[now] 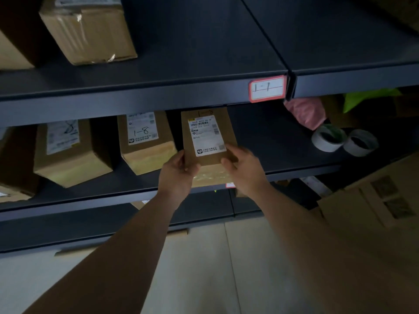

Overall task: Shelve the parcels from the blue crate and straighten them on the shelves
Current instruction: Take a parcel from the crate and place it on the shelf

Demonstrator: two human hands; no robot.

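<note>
A small brown cardboard parcel (207,134) with a white shipping label on top rests on the middle dark shelf (283,141), its near end over the shelf's front edge. My left hand (179,171) grips its near left corner and my right hand (243,164) grips its near right corner. To its left on the same shelf stand a parcel marked "1-8" (146,141) and another labelled parcel (68,152). The blue crate is out of view.
The upper shelf (204,53) carries a taped brown box (88,30) at the left and a red-framed tag "1-1" (267,88) on its edge. Two tape rolls (328,138), a pink bag (306,112) and a green bag (367,97) lie at the right. A large carton (381,200) stands lower right.
</note>
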